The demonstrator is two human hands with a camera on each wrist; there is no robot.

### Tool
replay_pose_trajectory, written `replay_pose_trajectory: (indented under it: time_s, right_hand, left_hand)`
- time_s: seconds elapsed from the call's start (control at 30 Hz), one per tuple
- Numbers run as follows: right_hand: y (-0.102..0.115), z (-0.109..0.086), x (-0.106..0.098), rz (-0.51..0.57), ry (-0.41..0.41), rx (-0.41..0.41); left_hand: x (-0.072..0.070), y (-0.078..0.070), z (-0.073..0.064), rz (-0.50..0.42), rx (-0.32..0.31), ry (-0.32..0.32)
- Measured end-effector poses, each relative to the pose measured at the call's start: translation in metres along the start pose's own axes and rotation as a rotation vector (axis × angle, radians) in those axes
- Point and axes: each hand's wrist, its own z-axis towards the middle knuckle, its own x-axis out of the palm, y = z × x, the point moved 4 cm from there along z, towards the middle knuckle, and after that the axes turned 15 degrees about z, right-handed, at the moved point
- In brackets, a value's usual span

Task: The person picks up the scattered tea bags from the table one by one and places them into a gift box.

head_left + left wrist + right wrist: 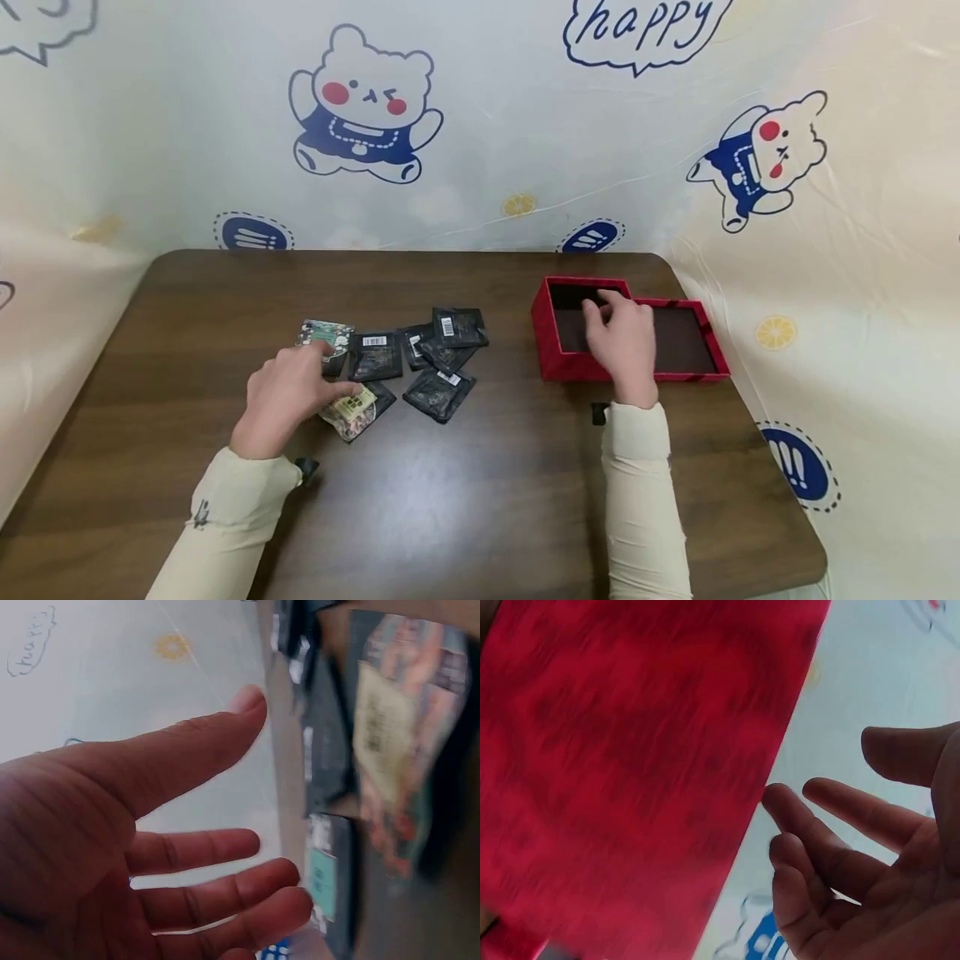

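My left hand (288, 385) hovers over small flat packets at the left of the table, thumb and fingers spread with nothing between them. Under the thumb lies a packet with a picture and yellow label (354, 410). A green-patterned packet (333, 332) is by the fingertips, partly covered by the hand. To their right lie several black packets (377, 358), some overlapping. My right hand (628, 343) is above the red box (573, 367), its fingers loosely bent. In the right wrist view that hand (885, 877) holds nothing, beside the red box wall (645, 765).
Against the box's right side sits a shallow red tray or lid (716, 342) with a dark inside. The brown table (450, 517) has rounded corners. A printed curtain (480, 125) with cartoon bears hangs behind and around it.
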Motion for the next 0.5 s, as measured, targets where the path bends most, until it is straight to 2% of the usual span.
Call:
replay_pose_trajectory:
  time_s: [0.17, 0.33, 0.5]
  right_hand:
    - [-0.030, -0.007, -0.028, -0.007, -0.075, 0.114]
    - [-0.055, -0.018, -0.047, -0.021, -0.124, 0.200]
    - [-0.073, -0.025, -0.051, -0.059, -0.135, 0.290]
  left_hand:
    - [0.014, 0.008, 0.000, -0.059, 0.003, 0.105]
    - [0.023, 0.016, 0.001, -0.074, -0.020, 0.152]
    - [0.033, 0.026, -0.001, -0.105, -0.057, 0.171]
